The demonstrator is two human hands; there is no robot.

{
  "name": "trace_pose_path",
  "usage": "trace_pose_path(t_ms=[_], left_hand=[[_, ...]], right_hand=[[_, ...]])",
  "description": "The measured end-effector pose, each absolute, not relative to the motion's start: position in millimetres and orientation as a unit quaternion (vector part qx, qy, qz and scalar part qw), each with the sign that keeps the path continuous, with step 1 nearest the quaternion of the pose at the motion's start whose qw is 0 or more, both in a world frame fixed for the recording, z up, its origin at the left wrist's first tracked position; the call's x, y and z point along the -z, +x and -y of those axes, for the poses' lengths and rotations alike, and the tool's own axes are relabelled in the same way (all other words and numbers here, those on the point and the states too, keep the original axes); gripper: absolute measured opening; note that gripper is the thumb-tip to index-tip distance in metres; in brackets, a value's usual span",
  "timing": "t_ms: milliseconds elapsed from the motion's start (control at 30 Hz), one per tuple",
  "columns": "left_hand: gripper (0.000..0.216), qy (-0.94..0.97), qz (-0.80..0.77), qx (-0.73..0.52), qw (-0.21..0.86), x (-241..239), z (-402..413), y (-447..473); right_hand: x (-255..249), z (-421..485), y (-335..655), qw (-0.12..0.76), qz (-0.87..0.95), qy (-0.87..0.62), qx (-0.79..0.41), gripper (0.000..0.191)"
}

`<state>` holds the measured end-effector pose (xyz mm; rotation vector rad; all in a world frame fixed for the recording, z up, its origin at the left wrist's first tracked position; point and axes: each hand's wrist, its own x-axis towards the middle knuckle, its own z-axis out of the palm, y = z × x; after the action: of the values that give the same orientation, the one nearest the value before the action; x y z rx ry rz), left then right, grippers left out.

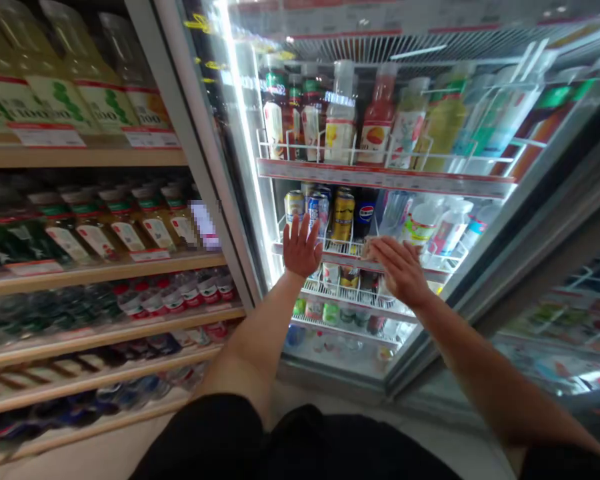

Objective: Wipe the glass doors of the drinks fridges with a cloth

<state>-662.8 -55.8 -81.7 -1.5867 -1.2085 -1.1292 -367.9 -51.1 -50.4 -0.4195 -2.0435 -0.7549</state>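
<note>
Trainee: What is the state of each hand?

Instructor: The right hand (399, 270) has its fingers together, holding a pale cloth (369, 249) at the fingertips, in front of the cooler's middle shelves. The left hand (303, 253) grips nothing: its fingers are apart, palm toward the glass front (330, 350). Whether that palm touches cannot be told.

Trainee: How should the cloth be handled?

Instructor: In the instructor's judgement, it should lie flat beneath all the fingers, under even pressure, with no bare fingertip dragging on the pane. The left hand should bear lightly, if at all, to avoid leaving prints.

Trainee: Which markings are legible?

Instructor: "100" reads on the large bottles (97, 93) on the left-hand shelving. A dark can (365, 213) carries a round emblem resembling Pepsi's. Lettering on the gold can (343, 217) is too blurred to read; so are the price tags (50, 135).
</note>
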Motion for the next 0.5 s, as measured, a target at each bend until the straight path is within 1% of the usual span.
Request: trace_pose_path(t_ms=[133,167,233,367,433,500], left_hand=[[0.058,-0.64,0.497,0.456,0.369,82.3,54.6,-662.5],[0.058,-0.64,0.5,0.457,0.363,82.6,54.3,-662.3],[0.059,-0.637,0.502,0.459,0.363,82.9,53.8,-662.1],[0.059,-0.639,0.502,0.457,0.362,83.3,53.0,-663.1],[0.06,-0.642,0.503,0.457,0.356,83.6,52.7,-663.8],[0.06,-0.641,0.501,0.46,0.355,83.9,52.2,-664.1]], right_hand=[[33.7,46.9,-341.6,0.547,0.734,-0.24,0.324,0.058],[33.7,46.4,-335.6,0.561,0.721,-0.248,0.323,0.057],[41.3,46.9,-324.7,0.557,0.728,-0.243,0.319,0.056],[53.2,49.0,-305.0,0.484,0.784,-0.212,0.324,0.059],[44.2,47.1,-295.5,0.494,0.769,-0.23,0.333,0.056],[33.3,44.2,-287.8,0.535,0.73,-0.254,0.34,0.052]])
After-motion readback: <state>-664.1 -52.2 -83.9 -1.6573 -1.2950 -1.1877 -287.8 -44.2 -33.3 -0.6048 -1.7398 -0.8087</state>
